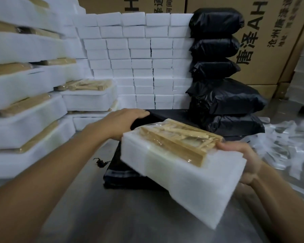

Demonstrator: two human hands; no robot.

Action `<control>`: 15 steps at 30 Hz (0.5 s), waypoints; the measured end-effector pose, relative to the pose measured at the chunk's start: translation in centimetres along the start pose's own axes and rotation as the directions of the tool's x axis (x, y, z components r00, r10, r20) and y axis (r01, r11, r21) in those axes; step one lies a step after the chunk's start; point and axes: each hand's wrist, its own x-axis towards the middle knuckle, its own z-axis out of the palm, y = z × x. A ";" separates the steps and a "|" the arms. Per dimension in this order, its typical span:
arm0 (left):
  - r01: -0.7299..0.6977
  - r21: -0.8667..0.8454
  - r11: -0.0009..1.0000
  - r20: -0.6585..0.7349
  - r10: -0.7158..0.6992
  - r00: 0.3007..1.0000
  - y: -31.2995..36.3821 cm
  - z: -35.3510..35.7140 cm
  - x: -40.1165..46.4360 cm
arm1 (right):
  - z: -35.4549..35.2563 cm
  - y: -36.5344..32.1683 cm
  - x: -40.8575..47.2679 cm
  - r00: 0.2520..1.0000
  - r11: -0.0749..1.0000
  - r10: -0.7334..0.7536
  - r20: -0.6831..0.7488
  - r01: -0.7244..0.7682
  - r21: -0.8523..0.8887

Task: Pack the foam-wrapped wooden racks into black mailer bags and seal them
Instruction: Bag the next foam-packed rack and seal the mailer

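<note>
Foam-wrapped rack [174, 160] up off the surface [147, 216], tilted, gripped at its near-right end by the right hand [244, 162]. Inside a bag yet?

Not in yet. Hovering just over the stack of flat bags [123, 174], far corner aimed toward the black mailer bag [158, 114] beyond. Left hand [123, 123] clamped over that bag's raised edge, fingertips hidden behind the fold.

Worried about anything?

Mostly about a one-ended grip. Long block, held only at one end, far end dipping: easy to twist out of the fingers and drop onto the surface.

And the bag mouth?

Hard to judge how wide open, hidden behind the rack. Likely snag of a foam corner on the rim with too narrow an opening, then a torn edge or a crumpled flap, and no clean seal afterwards.

Anything about the wood itself?

Bare of foam on top, covered only by clear film, foam beneath and round the sides. Risk of the film catching on the bag plastic and dragging the rack out of its foam during the push.

Surroundings?

Tall stacks of wrapped racks [25, 102] close by the left forearm, a careless elbow enough to topple them. Packed bags [223, 99] piled to the right, well apart from both hands
</note>
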 end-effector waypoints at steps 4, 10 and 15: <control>0.066 0.000 0.998 0.072 -0.066 0.995 -0.1 0.7 -1.1 | -0.4 0.3 -0.2 0.991 0.999 0.000 0.130 -0.006 0.048; 0.070 -0.250 0.966 -0.019 -0.077 0.997 0.6 2.7 -1.7 | -2.7 -0.1 -0.5 0.942 0.952 0.117 -0.316 -0.197 -0.236; 0.012 -0.236 0.972 -0.023 -0.018 1.000 1.7 2.1 -1.4 | -2.3 0.8 0.6 0.910 0.911 0.172 -0.377 -0.292 -0.291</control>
